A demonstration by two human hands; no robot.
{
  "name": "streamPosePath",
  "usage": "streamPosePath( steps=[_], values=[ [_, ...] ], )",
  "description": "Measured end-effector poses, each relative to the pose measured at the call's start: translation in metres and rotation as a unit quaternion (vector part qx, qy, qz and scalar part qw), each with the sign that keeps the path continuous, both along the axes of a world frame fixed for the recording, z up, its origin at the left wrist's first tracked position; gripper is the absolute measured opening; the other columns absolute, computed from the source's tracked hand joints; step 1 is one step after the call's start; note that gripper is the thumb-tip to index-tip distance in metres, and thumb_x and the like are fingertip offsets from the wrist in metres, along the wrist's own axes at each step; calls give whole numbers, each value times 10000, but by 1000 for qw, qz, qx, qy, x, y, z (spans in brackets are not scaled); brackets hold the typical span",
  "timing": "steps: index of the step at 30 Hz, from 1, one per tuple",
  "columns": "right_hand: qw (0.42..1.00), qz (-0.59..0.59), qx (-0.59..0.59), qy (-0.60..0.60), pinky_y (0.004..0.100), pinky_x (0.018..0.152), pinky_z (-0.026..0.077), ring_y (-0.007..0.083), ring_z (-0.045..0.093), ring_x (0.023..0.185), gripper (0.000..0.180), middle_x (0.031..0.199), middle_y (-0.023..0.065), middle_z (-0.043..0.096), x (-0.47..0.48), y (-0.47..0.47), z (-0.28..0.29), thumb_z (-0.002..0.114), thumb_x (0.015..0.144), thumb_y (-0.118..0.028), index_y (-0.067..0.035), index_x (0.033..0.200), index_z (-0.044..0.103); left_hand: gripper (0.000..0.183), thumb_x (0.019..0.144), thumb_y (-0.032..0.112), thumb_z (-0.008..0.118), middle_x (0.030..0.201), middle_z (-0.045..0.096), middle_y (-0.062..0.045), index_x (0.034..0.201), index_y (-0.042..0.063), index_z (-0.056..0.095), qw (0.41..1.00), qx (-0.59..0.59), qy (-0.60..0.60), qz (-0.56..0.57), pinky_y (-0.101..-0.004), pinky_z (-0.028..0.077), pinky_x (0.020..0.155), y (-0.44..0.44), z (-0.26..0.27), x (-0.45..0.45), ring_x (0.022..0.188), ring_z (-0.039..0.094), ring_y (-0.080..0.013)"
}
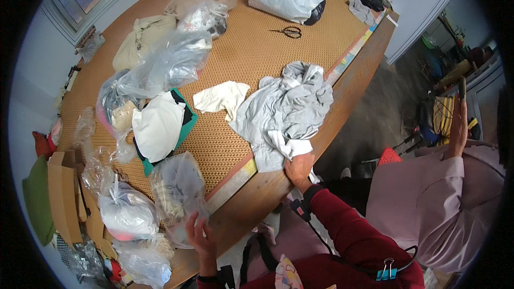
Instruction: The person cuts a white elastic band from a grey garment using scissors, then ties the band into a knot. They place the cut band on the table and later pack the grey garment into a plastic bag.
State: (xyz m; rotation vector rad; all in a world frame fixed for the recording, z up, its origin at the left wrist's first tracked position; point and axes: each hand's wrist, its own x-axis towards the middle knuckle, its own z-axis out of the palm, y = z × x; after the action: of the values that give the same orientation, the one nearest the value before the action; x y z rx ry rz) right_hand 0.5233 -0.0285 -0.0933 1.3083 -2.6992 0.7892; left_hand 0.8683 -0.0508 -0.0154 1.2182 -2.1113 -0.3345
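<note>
My right hand [299, 167] grips a white edge of a crumpled light grey garment [289, 104]. The garment lies bunched on the woven mat, its near part hanging at the wooden bed edge. A small off-white cloth [221, 97] lies just left of it. My left hand [199, 235] is raised with fingers apart and nothing in it, beside a clear plastic bag [180, 188] of folded fabric. Further left, a folded white cloth [158, 126] rests on black and green fabric [191, 122].
Scissors [292, 32] lie on the mat [241, 48] near a stuffed white bag [287, 0]. Several plastic bags [172, 60] and tied cloth bundles [146, 40] line the left. An open cardboard box [64, 196] stands far left. At right is a person in lilac clothing [417, 196].
</note>
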Motion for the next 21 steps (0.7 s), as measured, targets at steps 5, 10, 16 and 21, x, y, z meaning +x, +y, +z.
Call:
streamPosePath(
  steps=[5,10,16,21],
  values=[
    [975,-17,-76,-206,473,725,409,386,530,848,301,903,177,589,2,0,11,625,711,-195,-42,969,598,376,765,89,621,1154,550,-171,1134,48,560,970,212,28,-113,-395,421,913,1,14,-63,1058,533,-328],
    [760,173,34,-625,318,788,459,157,552,901,413,1013,74,588,64,10,54,665,791,-200,-4,1127,526,536,753,102,648,1180,525,-120,1247,42,449,892,390,150,-174,-342,407,926,9,0,-135,1086,515,-243],
    [579,353,41,-734,262,731,450,91,520,872,378,955,13,579,62,-9,87,648,835,-280,-35,1102,541,512,790,85,622,1166,509,-43,1255,33,415,743,549,368,-104,-295,416,888,9,3,-139,1051,488,-130],
    [603,504,208,-582,284,695,456,122,544,799,394,893,46,601,46,-28,99,624,837,-348,-35,1069,566,313,830,98,566,1024,568,-11,1130,22,521,699,583,413,-6,-282,431,844,12,4,-128,937,536,-117]
  ],
)
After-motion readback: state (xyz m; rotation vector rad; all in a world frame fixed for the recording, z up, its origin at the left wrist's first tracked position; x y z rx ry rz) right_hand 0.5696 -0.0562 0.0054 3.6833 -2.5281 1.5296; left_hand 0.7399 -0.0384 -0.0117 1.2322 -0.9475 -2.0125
